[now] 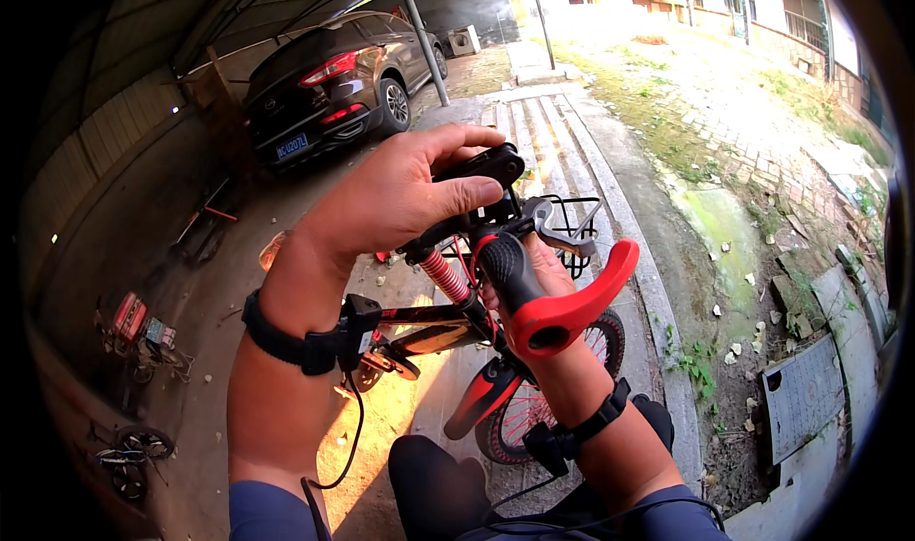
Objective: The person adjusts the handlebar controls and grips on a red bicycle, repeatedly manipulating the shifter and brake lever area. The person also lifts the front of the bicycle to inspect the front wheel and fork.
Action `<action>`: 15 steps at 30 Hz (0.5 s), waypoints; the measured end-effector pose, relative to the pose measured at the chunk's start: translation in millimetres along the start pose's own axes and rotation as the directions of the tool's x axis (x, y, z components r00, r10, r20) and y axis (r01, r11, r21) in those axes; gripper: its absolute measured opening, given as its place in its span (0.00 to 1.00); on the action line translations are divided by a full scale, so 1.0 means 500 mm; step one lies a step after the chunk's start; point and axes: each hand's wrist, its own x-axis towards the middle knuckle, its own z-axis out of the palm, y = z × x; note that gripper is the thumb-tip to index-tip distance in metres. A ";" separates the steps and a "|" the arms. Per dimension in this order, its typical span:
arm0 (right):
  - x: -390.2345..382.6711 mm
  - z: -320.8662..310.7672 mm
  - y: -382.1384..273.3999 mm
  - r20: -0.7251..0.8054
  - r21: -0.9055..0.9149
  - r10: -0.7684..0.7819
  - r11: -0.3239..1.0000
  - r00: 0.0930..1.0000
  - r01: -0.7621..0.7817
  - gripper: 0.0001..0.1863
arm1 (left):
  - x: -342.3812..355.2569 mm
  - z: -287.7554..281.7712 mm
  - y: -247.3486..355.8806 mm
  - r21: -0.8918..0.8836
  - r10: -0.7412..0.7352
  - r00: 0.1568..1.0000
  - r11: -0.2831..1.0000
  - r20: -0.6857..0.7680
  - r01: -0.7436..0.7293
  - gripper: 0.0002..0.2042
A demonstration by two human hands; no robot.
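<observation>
A small bicycle with a black and red frame (434, 326) stands in front of me, its handlebar turned toward me. My left hand (419, 183) is closed over a black part (491, 164) at the top of the handlebar; the fingers' far side is hidden. My right hand (548, 269) wraps from below around the black handlebar grip (507, 266), which hides most of its fingers. A red bar end (591, 303) curves up from that grip. Beside it sits a silver brake lever (558, 228). A black wire basket (581, 219) shows beyond.
The spoked wheel (519, 427) and red-black mudguard (486, 398) are near my knees. A dark car (334, 83) is parked behind a metal post (421, 36). Another small bike (133, 460) and a red-topped vehicle (129, 322) are at left. Stone slabs (805, 398) lie right.
</observation>
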 end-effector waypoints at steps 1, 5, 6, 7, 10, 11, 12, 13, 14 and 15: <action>0.000 0.005 -0.002 -0.053 0.017 0.004 1.000 0.999 -0.003 0.20 | 0.002 -0.005 0.003 -0.013 -0.026 0.999 1.000 0.028 0.027 0.24; 0.001 0.036 -0.006 -0.188 0.081 0.049 0.996 0.981 -0.034 0.20 | -0.001 -0.017 -0.004 -0.014 -0.090 0.994 0.996 0.070 0.091 0.27; 0.001 0.037 -0.007 -0.204 0.092 0.060 0.995 0.977 -0.042 0.20 | -0.002 -0.017 -0.002 -0.005 -0.094 0.993 0.995 0.077 0.095 0.27; 0.002 0.021 -0.006 -0.112 0.075 0.053 0.996 0.992 -0.045 0.20 | -0.002 -0.017 0.000 0.005 -0.099 0.992 0.995 0.084 0.099 0.28; 0.001 -0.016 -0.009 0.030 0.004 0.037 0.999 0.999 -0.037 0.20 | 0.001 -0.018 0.011 0.043 -0.104 0.991 0.994 0.089 0.101 0.29; -0.003 -0.011 -0.011 -0.020 -0.033 0.031 0.999 0.999 -0.032 0.19 | 0.001 -0.019 0.011 0.048 -0.097 0.991 0.995 0.097 0.092 0.29; -0.006 -0.005 -0.014 -0.071 -0.070 0.023 0.997 0.997 -0.028 0.19 | 0.002 -0.021 0.009 0.054 -0.089 0.991 0.995 0.105 0.084 0.29; -0.007 0.002 -0.016 -0.096 -0.062 0.015 0.998 0.995 -0.021 0.19 | 0.003 -0.022 0.008 0.059 -0.081 0.990 0.995 0.113 0.075 0.29; -0.008 0.010 -0.017 -0.122 -0.055 0.007 0.998 0.993 -0.013 0.19 | 0.002 -0.023 0.008 0.060 -0.083 0.990 0.995 0.117 0.076 0.30; -0.008 0.016 -0.018 -0.148 -0.047 -0.001 0.999 0.989 -0.006 0.19 | 0.001 -0.024 0.007 0.061 -0.085 0.989 0.995 0.120 0.079 0.30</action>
